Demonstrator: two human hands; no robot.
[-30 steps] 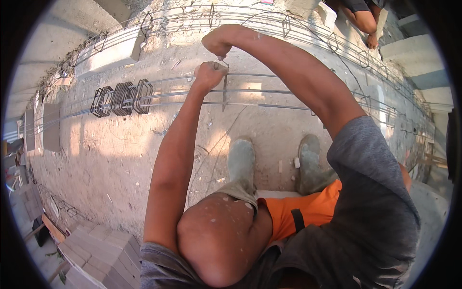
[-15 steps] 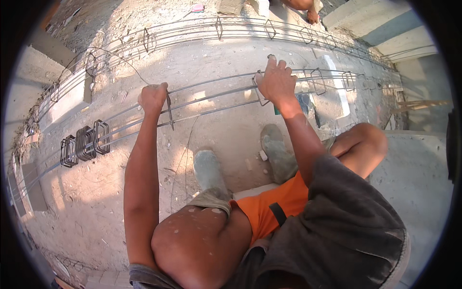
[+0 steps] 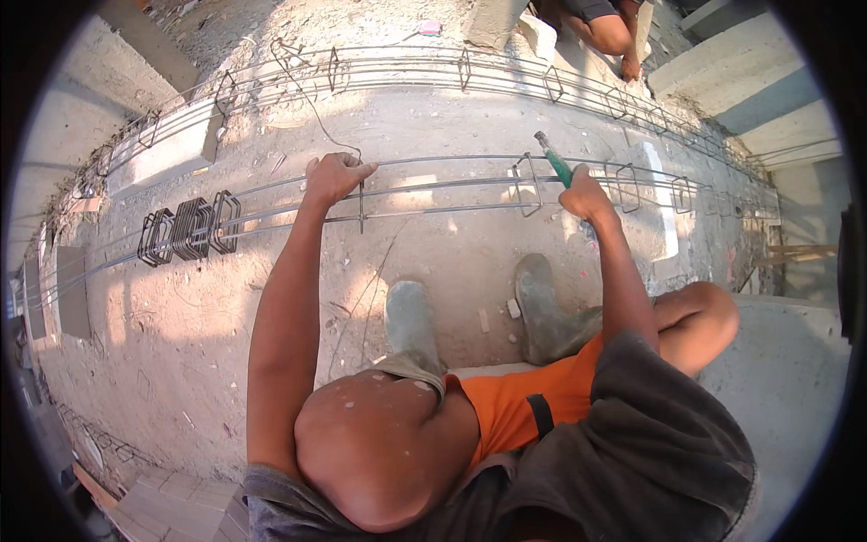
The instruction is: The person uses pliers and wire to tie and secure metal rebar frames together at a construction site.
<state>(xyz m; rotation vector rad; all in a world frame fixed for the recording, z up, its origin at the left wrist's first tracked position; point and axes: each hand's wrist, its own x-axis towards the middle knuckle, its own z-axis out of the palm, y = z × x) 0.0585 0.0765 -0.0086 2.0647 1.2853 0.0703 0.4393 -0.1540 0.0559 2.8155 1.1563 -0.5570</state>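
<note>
The right hand [image 3: 587, 195], upper right, grips a green-handled tool [image 3: 558, 168]; the separate left hand [image 3: 332, 179], upper centre-left, contacts rebar [image 3: 452, 158], closure indeterminate.

Below the bare left hand [image 3: 336, 181] and bare right hand [image 3: 587, 195] are round-toed grey-green boots [image 3: 411, 318], bright orange shorts [image 3: 506, 408] with a black strip [image 3: 540, 415], and, farthest from both hands, a dark grey shirt [image 3: 632, 452] with short, loose sleeves [image 3: 664, 397].
</note>
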